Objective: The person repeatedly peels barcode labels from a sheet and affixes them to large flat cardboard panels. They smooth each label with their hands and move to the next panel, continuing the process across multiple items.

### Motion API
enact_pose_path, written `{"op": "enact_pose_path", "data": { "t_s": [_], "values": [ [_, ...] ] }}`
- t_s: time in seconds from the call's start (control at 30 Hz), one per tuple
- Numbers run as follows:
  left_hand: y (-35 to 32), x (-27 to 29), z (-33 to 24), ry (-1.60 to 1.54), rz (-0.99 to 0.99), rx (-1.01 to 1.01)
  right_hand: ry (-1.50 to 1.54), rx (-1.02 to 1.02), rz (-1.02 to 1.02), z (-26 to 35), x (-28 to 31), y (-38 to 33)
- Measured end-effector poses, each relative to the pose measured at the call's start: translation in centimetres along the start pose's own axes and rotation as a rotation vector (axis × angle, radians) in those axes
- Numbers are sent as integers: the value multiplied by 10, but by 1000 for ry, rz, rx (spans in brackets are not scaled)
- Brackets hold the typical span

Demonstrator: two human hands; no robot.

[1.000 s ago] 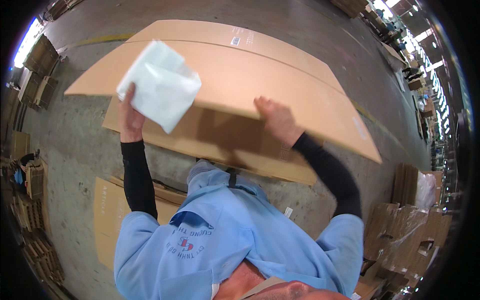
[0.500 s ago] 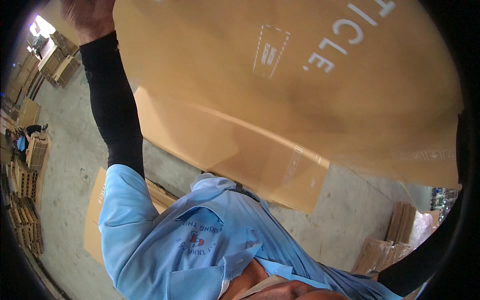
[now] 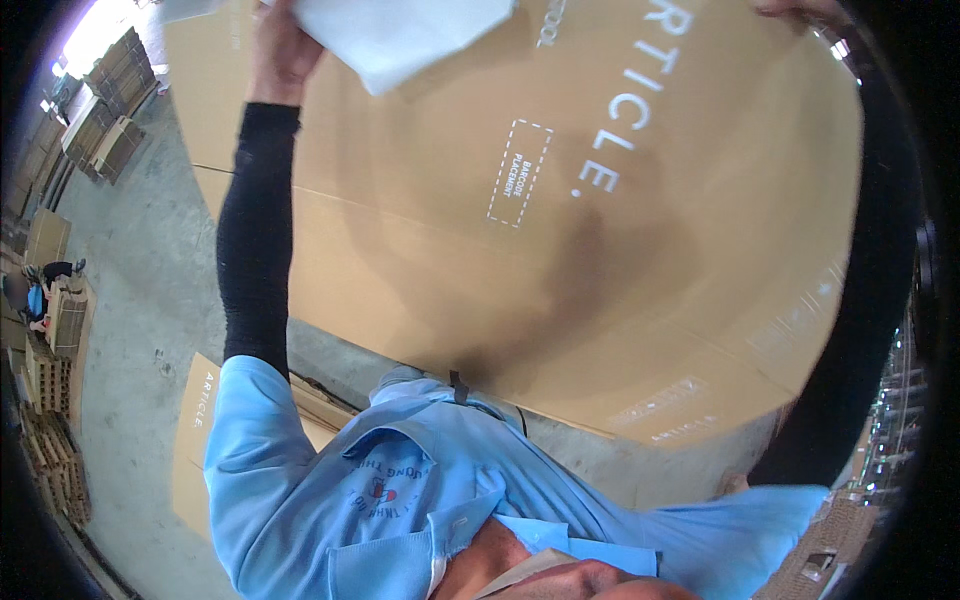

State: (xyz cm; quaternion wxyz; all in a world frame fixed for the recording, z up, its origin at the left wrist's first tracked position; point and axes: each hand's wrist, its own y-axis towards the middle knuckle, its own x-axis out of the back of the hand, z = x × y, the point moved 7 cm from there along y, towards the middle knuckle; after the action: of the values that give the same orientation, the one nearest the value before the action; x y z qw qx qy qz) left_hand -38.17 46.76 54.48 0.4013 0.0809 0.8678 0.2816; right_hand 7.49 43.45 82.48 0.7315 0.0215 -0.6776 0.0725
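Observation:
A big brown cardboard sheet (image 3: 430,260) with white print and fold lines lies spread out in front of me. At the top left, my left hand (image 3: 285,55) has its fingers closed at the edge of a thin white sheet (image 3: 410,40); the fingertips run out of the picture. The white sheet rests over the cardboard's far part. My right hand (image 3: 800,8) reaches to the far right of the cardboard, mostly cut off by the top edge, so its grip is hidden. Black sleeves cover both forearms.
More printed cardboard (image 3: 195,440) lies low on the left. Stacked cardboard bundles (image 3: 90,130) and pallets (image 3: 55,450) line the left side beyond the concrete floor (image 3: 140,270). A person (image 3: 35,295) is beside one stack. Brown packs (image 3: 825,550) stand at the lower right.
The raised cardboard has come down and spread nearer to me, covering the lower panel. My left hand has moved right, and the white sheet has come into view. My right hand now shows at the top.

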Motion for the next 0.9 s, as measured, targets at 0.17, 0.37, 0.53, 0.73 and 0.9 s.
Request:
{"op": "enact_pose_path", "data": {
  "t_s": [0.17, 0.37, 0.53, 0.73, 0.9],
  "values": [
    [-89, 13, 72, 114, -94, 187, -185, 89, -402, -93, -156, 145],
    [-211, 68, 152, 278, -446, 470, 547, -129, -195, -96, -524, 148],
    [-296, 87, 177, 227, -542, 612, 2076, -225, 548, 56, -658, 10],
    [-381, 115, 213, 302, -626, 897, 1907, -315, 453, 93, -661, -67],
    [-397, 121, 193, 951, -255, 937, 1830, -555, 239, 49, -685, -97]
  ]
}}
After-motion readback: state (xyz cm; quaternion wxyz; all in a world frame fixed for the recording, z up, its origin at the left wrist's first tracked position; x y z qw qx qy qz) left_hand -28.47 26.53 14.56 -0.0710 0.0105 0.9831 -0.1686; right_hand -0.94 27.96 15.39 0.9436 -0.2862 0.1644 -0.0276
